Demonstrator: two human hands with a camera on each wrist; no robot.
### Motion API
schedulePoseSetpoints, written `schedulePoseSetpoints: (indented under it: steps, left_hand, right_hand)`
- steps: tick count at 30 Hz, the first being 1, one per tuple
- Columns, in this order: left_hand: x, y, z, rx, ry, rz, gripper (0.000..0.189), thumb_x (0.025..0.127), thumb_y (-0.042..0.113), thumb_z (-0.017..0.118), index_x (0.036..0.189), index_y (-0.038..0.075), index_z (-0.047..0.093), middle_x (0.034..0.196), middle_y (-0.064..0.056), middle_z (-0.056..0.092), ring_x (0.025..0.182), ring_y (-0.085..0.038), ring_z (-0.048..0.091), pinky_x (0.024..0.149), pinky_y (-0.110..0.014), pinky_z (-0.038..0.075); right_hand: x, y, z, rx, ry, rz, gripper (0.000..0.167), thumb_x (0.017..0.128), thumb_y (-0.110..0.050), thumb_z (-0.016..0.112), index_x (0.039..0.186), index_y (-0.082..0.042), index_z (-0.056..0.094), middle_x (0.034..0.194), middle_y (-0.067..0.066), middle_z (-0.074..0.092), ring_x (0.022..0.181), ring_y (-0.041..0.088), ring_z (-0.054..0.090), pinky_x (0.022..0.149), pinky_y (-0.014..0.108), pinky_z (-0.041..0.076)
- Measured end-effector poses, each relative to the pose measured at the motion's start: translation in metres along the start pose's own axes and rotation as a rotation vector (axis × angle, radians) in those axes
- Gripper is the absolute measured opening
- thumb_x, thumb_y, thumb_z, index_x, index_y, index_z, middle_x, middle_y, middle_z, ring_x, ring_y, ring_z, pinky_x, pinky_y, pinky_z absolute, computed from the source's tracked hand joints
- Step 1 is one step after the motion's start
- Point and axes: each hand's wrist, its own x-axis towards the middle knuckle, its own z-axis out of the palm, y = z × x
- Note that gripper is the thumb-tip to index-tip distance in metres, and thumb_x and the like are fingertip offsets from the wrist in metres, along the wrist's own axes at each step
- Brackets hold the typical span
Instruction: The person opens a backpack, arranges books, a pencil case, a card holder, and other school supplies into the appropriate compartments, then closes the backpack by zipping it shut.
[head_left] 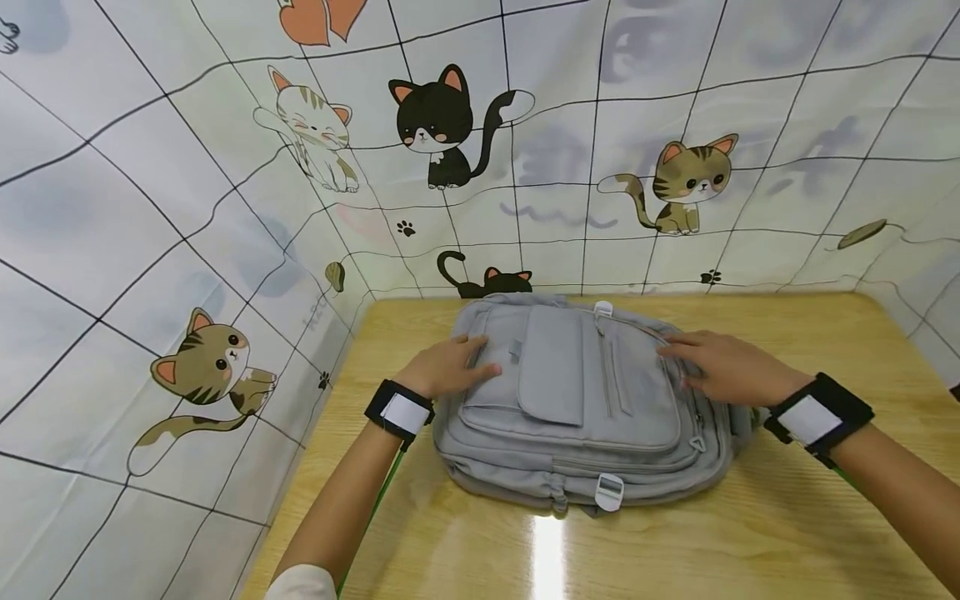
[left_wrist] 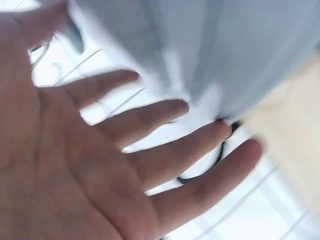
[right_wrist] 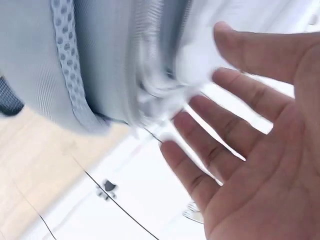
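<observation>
A grey backpack (head_left: 555,367) lies flat on the wooden table, its front pocket flap and zippers facing up. My left hand (head_left: 453,367) is at the bag's left side, thumb over the front panel. In the left wrist view, the fingers (left_wrist: 165,155) of that hand are spread and nearly straight beside the grey fabric (left_wrist: 185,45). At the bag's right side is my right hand (head_left: 723,362), with its fingertips by the zippered edge. The right wrist view shows its fingers (right_wrist: 230,125) extended beside the bag's side and a mesh-edged strap (right_wrist: 70,60). Neither hand grips the fabric.
The light wooden table (head_left: 810,517) stands against a wall cloth (head_left: 562,208) printed with cats and grid lines. Another stretch of cloth hangs along the left side. White buckles (head_left: 609,492) sit on the bag's near edge and far edge. Each wrist wears a black band.
</observation>
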Motion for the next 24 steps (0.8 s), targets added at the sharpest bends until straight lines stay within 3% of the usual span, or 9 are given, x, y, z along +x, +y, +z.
schedulePoseSetpoints:
  steps: [2, 5, 8, 10, 13, 16, 20, 24]
  left_hand:
    - [0.002, 0.011, -0.008, 0.092, 0.094, 0.043, 0.064, 0.089, 0.056, 0.047, 0.138, 0.016, 0.041, 0.143, -0.012, 0.040, 0.127, -0.032, 0.044, 0.094, -0.051, 0.042]
    - [0.005, 0.038, -0.012, 0.193, 0.180, 0.173, 0.061, 0.091, 0.053, 0.046, 0.139, 0.017, 0.040, 0.145, -0.009, 0.037, 0.132, -0.030, 0.037, 0.097, -0.055, 0.038]
    - [0.009, 0.070, -0.007, 0.222, 0.113, 0.313, 0.070, 0.086, 0.065, 0.041, 0.144, 0.029, 0.028, 0.153, -0.001, 0.021, 0.142, -0.027, 0.016, 0.102, -0.063, 0.026]
    - [0.010, 0.085, 0.001, 0.235, 0.018, 0.372, 0.079, 0.078, 0.077, 0.035, 0.145, 0.039, 0.018, 0.156, 0.005, 0.009, 0.144, -0.026, 0.003, 0.102, -0.069, 0.016]
    - [0.012, 0.094, 0.013, 0.266, -0.080, 0.366, 0.086, 0.067, 0.087, 0.032, 0.142, 0.049, 0.011, 0.155, 0.011, -0.002, 0.143, -0.024, -0.008, 0.099, -0.074, 0.008]
    - [0.012, 0.093, 0.019, 0.260, -0.112, 0.343, 0.086, 0.064, 0.089, 0.032, 0.139, 0.054, 0.009, 0.155, 0.015, -0.004, 0.143, -0.023, -0.008, 0.097, -0.075, 0.007]
    - [0.014, 0.092, 0.020, 0.233, -0.103, 0.363, 0.086, 0.064, 0.089, 0.035, 0.139, 0.054, 0.012, 0.155, 0.015, -0.002, 0.144, -0.023, -0.006, 0.096, -0.076, 0.008]
    - [0.015, 0.096, 0.018, 0.225, -0.095, 0.378, 0.086, 0.063, 0.089, 0.036, 0.139, 0.054, 0.016, 0.155, 0.014, 0.002, 0.144, -0.024, -0.004, 0.095, -0.076, 0.010]
  right_hand:
    - [-0.010, -0.010, -0.008, 0.001, 0.008, 0.050, 0.034, 0.076, -0.042, 0.072, 0.099, -0.018, 0.066, 0.101, 0.003, 0.062, 0.090, 0.021, 0.057, 0.073, 0.039, 0.048]
    - [-0.025, -0.023, -0.006, -0.020, -0.051, 0.077, 0.047, 0.066, -0.070, 0.063, 0.078, -0.025, 0.059, 0.076, -0.010, 0.050, 0.066, 0.008, 0.045, 0.056, 0.027, 0.038]
    - [-0.036, -0.033, 0.006, -0.048, -0.110, 0.083, 0.055, 0.058, -0.078, 0.060, 0.072, -0.025, 0.051, 0.070, -0.011, 0.040, 0.058, 0.004, 0.037, 0.050, 0.023, 0.031]
    - [-0.041, -0.036, 0.015, -0.066, -0.106, 0.077, 0.048, 0.061, -0.067, 0.069, 0.070, -0.024, 0.049, 0.069, -0.011, 0.037, 0.056, 0.004, 0.034, 0.049, 0.023, 0.028]
    - [-0.043, -0.037, 0.025, -0.092, -0.051, 0.068, 0.030, 0.068, -0.038, 0.076, 0.066, -0.025, 0.049, 0.067, -0.012, 0.036, 0.053, 0.002, 0.032, 0.046, 0.021, 0.027]
    - [-0.043, -0.036, 0.026, -0.101, -0.025, 0.053, 0.025, 0.070, -0.020, 0.071, 0.063, -0.027, 0.048, 0.065, -0.012, 0.035, 0.052, 0.002, 0.030, 0.046, 0.021, 0.025]
    - [-0.039, -0.030, 0.016, -0.106, -0.002, 0.057, 0.027, 0.074, -0.017, 0.068, 0.063, -0.026, 0.045, 0.061, -0.012, 0.036, 0.050, 0.002, 0.030, 0.044, 0.021, 0.024]
    - [-0.032, -0.015, 0.005, -0.167, 0.086, 0.080, 0.026, 0.076, -0.017, 0.068, 0.064, -0.023, 0.045, 0.059, -0.009, 0.037, 0.047, 0.004, 0.032, 0.042, 0.023, 0.023]
